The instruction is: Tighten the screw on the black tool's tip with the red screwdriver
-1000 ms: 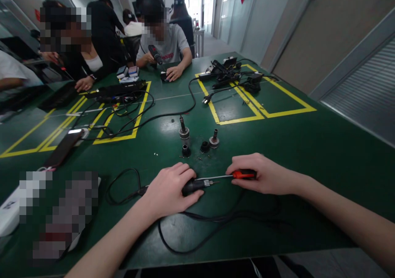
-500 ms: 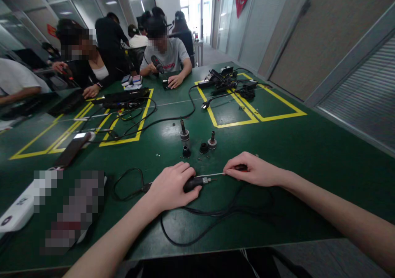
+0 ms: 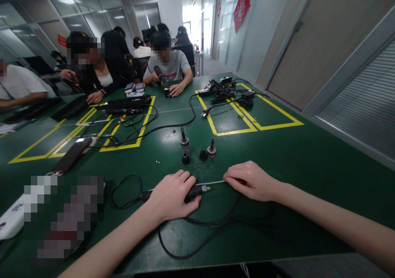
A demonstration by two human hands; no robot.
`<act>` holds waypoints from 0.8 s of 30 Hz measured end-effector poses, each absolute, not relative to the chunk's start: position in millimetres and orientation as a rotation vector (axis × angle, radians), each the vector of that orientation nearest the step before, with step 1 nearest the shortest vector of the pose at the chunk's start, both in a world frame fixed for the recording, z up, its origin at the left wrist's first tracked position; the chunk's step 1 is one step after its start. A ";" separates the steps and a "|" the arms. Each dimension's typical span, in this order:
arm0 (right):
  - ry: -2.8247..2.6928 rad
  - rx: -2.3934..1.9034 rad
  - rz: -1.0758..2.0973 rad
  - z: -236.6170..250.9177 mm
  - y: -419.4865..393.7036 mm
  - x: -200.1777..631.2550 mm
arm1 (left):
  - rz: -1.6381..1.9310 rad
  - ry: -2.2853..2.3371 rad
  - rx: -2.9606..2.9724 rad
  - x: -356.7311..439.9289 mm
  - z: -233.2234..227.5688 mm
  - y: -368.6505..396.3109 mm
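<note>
My left hand (image 3: 174,195) lies closed over a black-handled corded tool (image 3: 195,192), which ends in a metal collar and a thin tip pointing right. Pinched in my right hand (image 3: 251,181) is what looks like a screwdriver (image 3: 217,182); its thin pale shaft runs left, just above the tool's collar, to my left fingers. Its dark handle is mostly hidden in the palm. Beyond the hands stand a taller metal part with a dark stem (image 3: 184,142), a shorter one (image 3: 211,148) and two black caps, one black cap (image 3: 185,159) and another (image 3: 203,155).
A black cable (image 3: 173,255) loops near the table's front edge. A white power strip (image 3: 17,216) and a blurred-out object (image 3: 72,216) lie at left. Yellow-taped areas hold adapters and cables (image 3: 220,89). Across the table a person (image 3: 173,66) works with a power tool.
The whole view has shifted, so the table and hands sit slightly lower in the picture. Both hands keep their holds, with little movement relative to the table.
</note>
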State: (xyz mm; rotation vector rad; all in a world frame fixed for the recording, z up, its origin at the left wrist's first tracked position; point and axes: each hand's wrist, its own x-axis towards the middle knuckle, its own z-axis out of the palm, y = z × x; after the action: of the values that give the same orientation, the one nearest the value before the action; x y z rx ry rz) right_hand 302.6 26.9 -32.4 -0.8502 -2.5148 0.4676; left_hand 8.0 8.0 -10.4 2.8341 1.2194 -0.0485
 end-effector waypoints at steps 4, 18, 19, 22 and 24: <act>-2.498 -0.816 0.350 -35.7 28.9 302.1 | -0.022 1.229 2.834 7.2 -12.2 7.6; -2.517 -0.761 0.306 -32.8 28.0 312.0 | 0.018 1.249 2.714 12.1 -8.0 7.8; -2.514 -0.760 0.308 -33.3 28.4 312.5 | 0.037 1.244 2.706 11.6 -8.0 6.9; -2.510 -0.762 0.315 -34.6 28.6 312.7 | 0.093 1.210 2.693 9.3 -8.8 5.0; -2.510 -0.766 0.317 -34.2 27.8 312.0 | 0.113 1.196 2.693 7.4 -9.9 4.5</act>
State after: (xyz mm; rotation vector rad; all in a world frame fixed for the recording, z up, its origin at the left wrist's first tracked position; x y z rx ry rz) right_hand 312.0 27.8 -34.2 -0.7656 -2.5095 0.3172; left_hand 7.4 4.5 -9.9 2.6933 1.1961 0.1125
